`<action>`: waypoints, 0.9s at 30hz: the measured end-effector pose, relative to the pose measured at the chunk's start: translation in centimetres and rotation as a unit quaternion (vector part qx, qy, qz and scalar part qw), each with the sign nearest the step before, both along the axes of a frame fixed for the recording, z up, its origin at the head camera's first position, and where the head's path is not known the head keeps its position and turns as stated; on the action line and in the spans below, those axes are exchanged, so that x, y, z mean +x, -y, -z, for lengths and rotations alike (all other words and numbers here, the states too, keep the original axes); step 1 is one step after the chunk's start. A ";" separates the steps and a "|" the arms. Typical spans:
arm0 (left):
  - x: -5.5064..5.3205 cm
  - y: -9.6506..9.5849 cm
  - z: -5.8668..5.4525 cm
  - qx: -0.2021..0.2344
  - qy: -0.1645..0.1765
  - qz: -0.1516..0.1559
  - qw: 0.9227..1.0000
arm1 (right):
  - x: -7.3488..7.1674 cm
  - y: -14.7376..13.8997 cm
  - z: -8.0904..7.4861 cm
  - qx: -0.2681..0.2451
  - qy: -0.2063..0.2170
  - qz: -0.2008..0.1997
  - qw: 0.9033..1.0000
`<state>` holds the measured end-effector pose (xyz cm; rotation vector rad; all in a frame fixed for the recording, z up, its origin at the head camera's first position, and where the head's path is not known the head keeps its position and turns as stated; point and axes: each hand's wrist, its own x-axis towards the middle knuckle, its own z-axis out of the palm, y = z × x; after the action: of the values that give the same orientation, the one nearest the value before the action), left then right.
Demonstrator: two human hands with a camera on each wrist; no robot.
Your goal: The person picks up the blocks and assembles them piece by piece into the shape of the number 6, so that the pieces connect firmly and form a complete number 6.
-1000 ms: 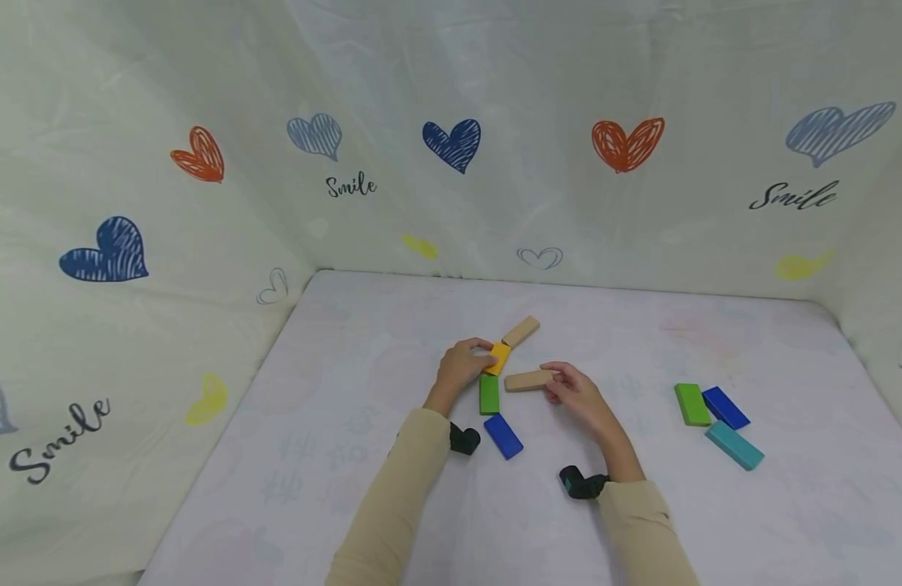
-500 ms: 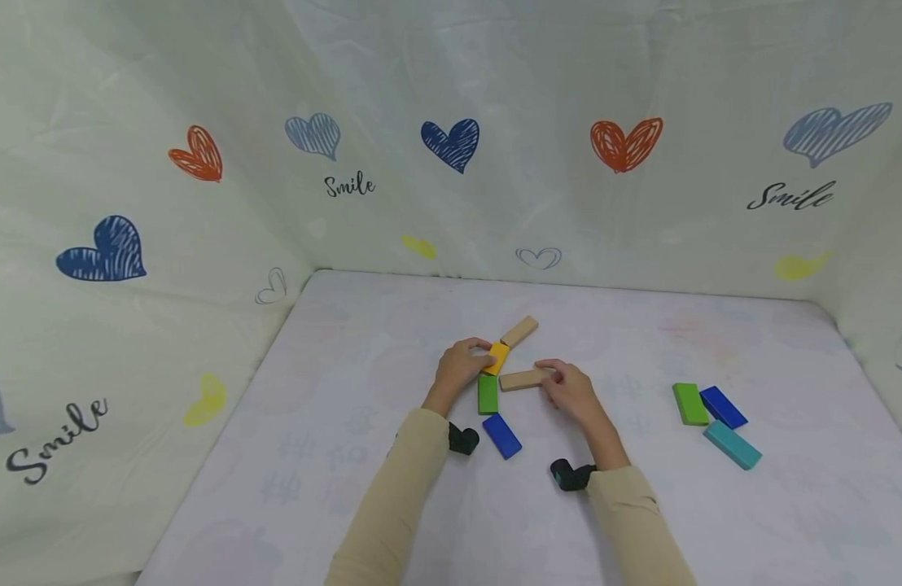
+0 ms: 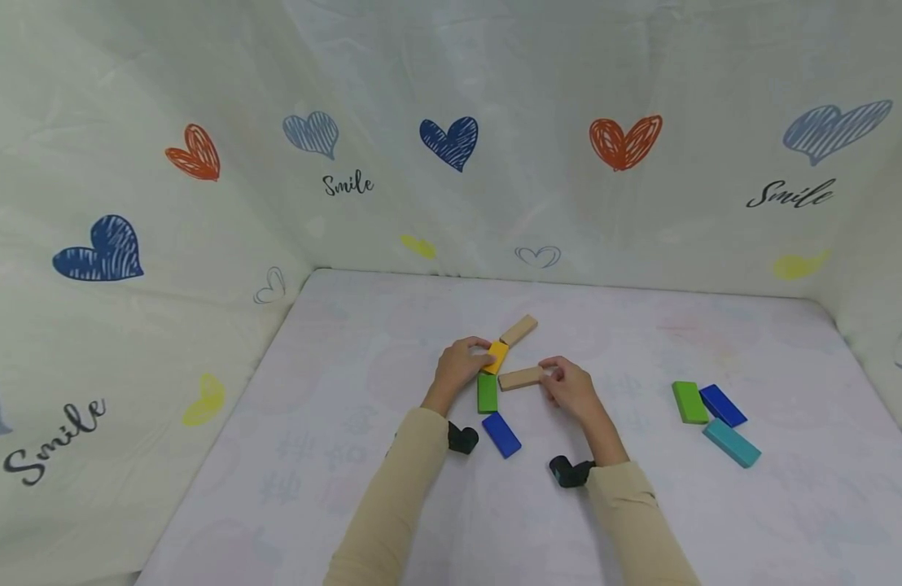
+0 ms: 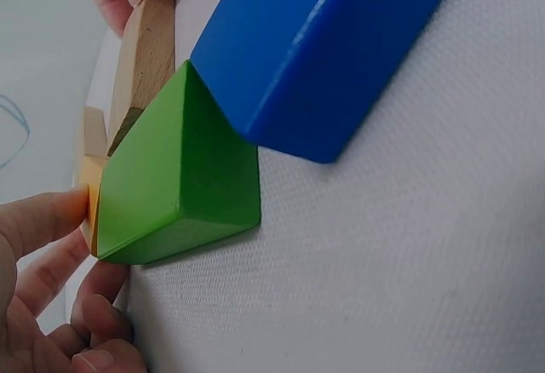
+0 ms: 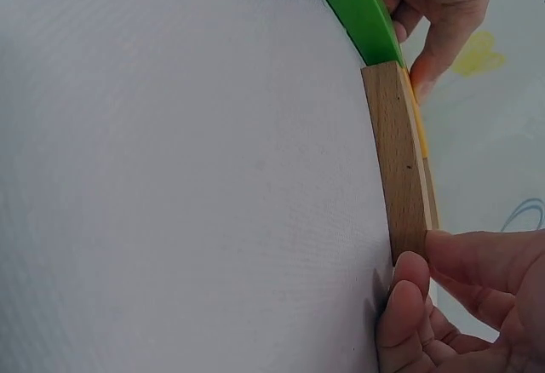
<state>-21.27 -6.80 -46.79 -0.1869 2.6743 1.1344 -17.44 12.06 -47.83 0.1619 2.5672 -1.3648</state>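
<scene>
My left hand (image 3: pixel 460 366) pinches a yellow block (image 3: pixel 498 356) between thumb and fingers. A plain wooden block (image 3: pixel 519 329) meets the yellow one's far end, and a green block (image 3: pixel 488 393) its near end. Below the green block a blue block (image 3: pixel 501 435) lies slanted, its corner right at the green one's end in the left wrist view. My right hand (image 3: pixel 571 388) pinches the right end of a second wooden block (image 5: pixel 397 160). That block lies crosswise, its left end right beside the green block's upper right side.
Off to the right on the white tabletop (image 3: pixel 605 325) lie a green block (image 3: pixel 689 403), a blue block (image 3: pixel 724 405) and a teal block (image 3: pixel 733 443), close together. A white cloth with printed hearts hangs behind the table's far edge.
My right hand has moved left with the wooden block, bringing its end up beside the green block. My left hand stays on the yellow block.
</scene>
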 end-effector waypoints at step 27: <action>-0.1 0.0 0.3 -0.002 -0.002 -0.001 1.000 | -0.1 0.6 -0.3 0.039 -0.007 0.005 0.999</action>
<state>-21.41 -6.81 -47.08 -0.1889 2.6813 1.1309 -17.55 11.49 -47.56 0.1784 2.6350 -1.2751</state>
